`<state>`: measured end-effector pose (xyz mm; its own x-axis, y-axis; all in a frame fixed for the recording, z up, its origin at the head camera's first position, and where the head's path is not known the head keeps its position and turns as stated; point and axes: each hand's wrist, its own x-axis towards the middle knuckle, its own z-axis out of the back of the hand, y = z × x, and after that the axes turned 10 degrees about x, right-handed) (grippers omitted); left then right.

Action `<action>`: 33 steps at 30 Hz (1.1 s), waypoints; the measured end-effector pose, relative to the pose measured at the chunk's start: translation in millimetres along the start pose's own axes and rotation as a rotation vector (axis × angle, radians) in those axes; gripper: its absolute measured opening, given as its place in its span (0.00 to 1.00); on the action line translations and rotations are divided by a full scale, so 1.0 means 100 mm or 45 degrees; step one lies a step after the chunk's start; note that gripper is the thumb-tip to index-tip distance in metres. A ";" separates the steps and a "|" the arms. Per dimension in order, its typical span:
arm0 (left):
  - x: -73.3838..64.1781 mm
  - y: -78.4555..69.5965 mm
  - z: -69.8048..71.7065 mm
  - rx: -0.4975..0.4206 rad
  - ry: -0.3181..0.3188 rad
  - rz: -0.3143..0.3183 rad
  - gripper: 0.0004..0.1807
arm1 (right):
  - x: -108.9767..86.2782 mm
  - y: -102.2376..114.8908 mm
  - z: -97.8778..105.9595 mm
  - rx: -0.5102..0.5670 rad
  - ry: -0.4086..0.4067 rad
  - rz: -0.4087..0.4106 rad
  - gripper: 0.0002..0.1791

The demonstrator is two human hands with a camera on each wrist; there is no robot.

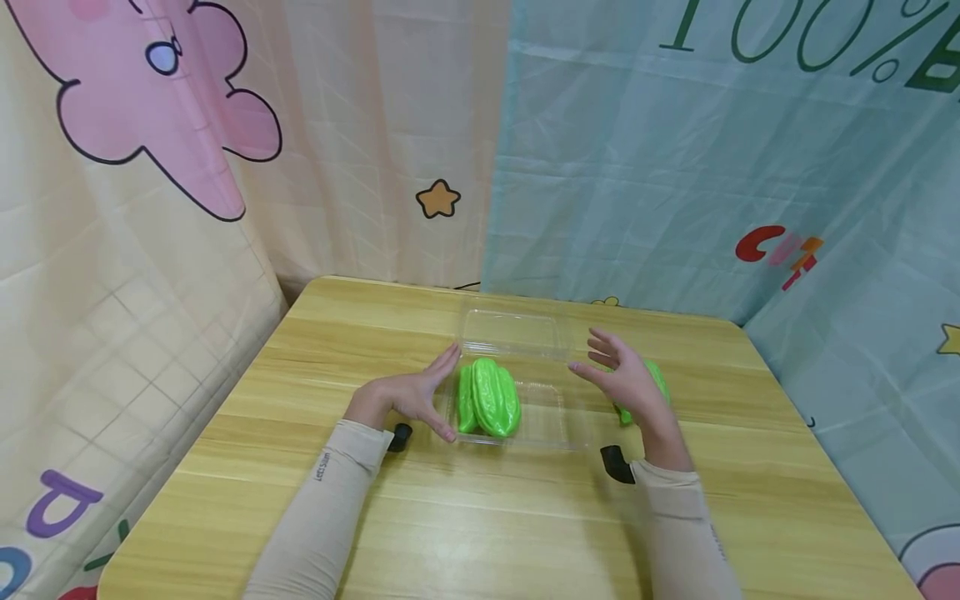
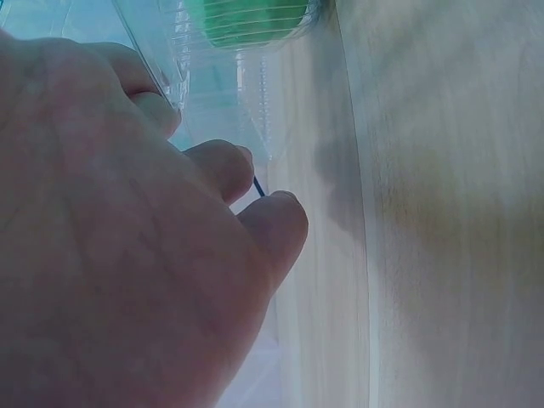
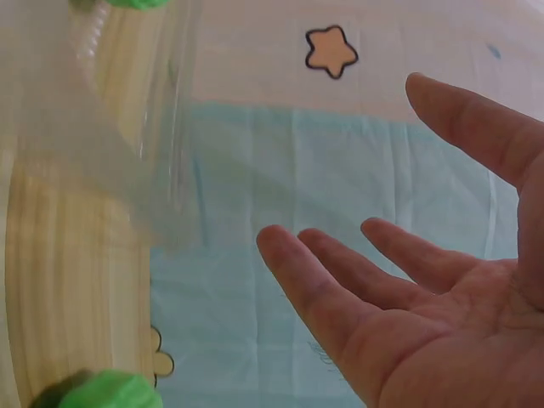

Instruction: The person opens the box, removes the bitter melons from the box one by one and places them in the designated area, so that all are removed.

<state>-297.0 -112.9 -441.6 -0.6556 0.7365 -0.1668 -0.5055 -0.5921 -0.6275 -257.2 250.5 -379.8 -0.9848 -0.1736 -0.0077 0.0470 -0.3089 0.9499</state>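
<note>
A clear plastic clamshell box (image 1: 555, 417) lies with its lid (image 1: 517, 332) folded back, toward the far side. In its left half sits a glossy bright green lobed thing (image 1: 491, 398), like a toy star fruit. My left hand (image 1: 412, 394) is at the box's left side, thumb and fingers spread along the wall; in the left wrist view its fingertips (image 2: 280, 217) are right by the clear plastic. Off the box's right side, my right hand (image 1: 624, 379) holds nothing, its fingers apart and loosely extended. Another green piece (image 1: 657, 379) lies behind the right hand, partly hidden by it.
The box rests on a wood-grain table (image 1: 480, 517). Printed curtains (image 1: 360, 150) hang behind the table and along both sides. Black wrist-camera mounts (image 1: 617, 464) stick out from the inner side of each wrist.
</note>
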 end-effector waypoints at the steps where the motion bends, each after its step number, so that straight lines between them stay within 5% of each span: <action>1: 0.00 0.00 0.00 -0.004 -0.001 0.000 0.82 | 0.01 0.00 -0.04 -0.001 0.018 0.006 0.48; 23: 0.04 0.02 -0.03 -0.001 -0.006 0.012 0.81 | 0.08 -0.04 -0.67 0.083 0.350 0.007 0.36; 33: 0.02 0.02 -0.03 -0.001 -0.008 0.033 0.81 | 0.08 -0.10 -0.84 0.029 0.453 -0.054 0.42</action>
<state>-297.3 -111.6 -445.2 -0.6717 0.7191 -0.1781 -0.4883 -0.6106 -0.6235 -251.7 173.8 -415.2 -0.8656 -0.4771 -0.1521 -0.0006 -0.3028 0.9531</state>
